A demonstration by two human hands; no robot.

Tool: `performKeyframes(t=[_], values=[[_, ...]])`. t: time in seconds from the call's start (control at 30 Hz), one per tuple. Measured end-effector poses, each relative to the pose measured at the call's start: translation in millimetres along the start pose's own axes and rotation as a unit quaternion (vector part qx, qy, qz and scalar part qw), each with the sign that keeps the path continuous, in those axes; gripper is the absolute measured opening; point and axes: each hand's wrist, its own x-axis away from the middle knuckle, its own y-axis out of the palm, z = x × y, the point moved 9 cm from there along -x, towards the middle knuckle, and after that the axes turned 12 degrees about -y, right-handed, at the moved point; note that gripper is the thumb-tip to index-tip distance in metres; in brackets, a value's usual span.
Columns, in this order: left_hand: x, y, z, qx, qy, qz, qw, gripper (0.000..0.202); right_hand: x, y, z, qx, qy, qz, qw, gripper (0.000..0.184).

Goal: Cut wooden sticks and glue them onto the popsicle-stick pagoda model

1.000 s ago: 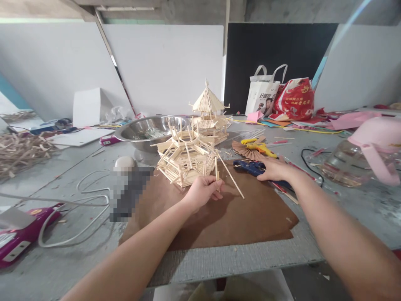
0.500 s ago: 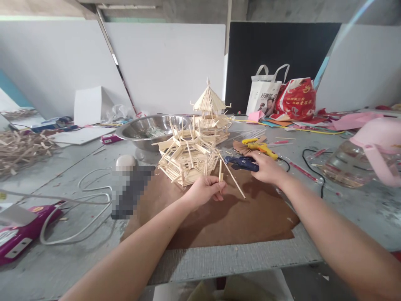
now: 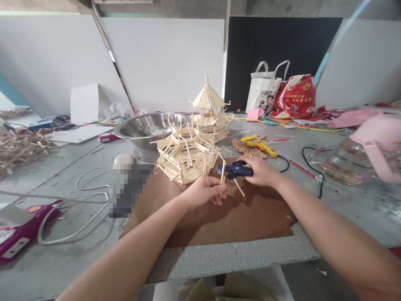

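Note:
My left hand [image 3: 209, 190] is closed, pinching short thin wooden sticks [image 3: 223, 171] that stand upright from its fingertips. In my right hand [image 3: 261, 169] is a dark blue plier-like tool [image 3: 235, 169], its head pointing left at the sticks. The tool's head overlaps the upper part of the sticks; whether it touches them I cannot tell. A longer loose stick [image 3: 239, 188] lies slanted on the brown sheet [image 3: 232, 230], partly behind the tool. Just beyond my left hand stands an open many-sided stick frame [image 3: 188, 154]. Behind it is a stick pavilion [image 3: 208, 100] with a pointed roof.
A steel bowl [image 3: 125, 133] stands at the back left. A yellow glue gun [image 3: 265, 148] lies beyond my right hand, its black cord running right. On the right is a clear jug with a pink lid [image 3: 380, 133]. A purple power strip [image 3: 28, 230] and white cable lie left.
My right hand has moved left and slightly down with the blue tool, bringing its head to the sticks. My left hand stays nearly in place. The view has shifted slightly.

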Motion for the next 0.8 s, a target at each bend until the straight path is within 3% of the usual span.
performKeyframes(t=[0.23,0.8], values=[[0.4,4.1,-2.1,-0.003,-0.02,-0.011,1.0,0.033,-5.3,-1.0,-16.5,-0.003,-0.04,0.003,0.999,0.036],[2.8,8.0,1.1,-0.008,-0.015,-0.026,1.0,0.031,-5.6,0.3,-23.3,0.014,-0.061,-0.005,0.998,0.029]])
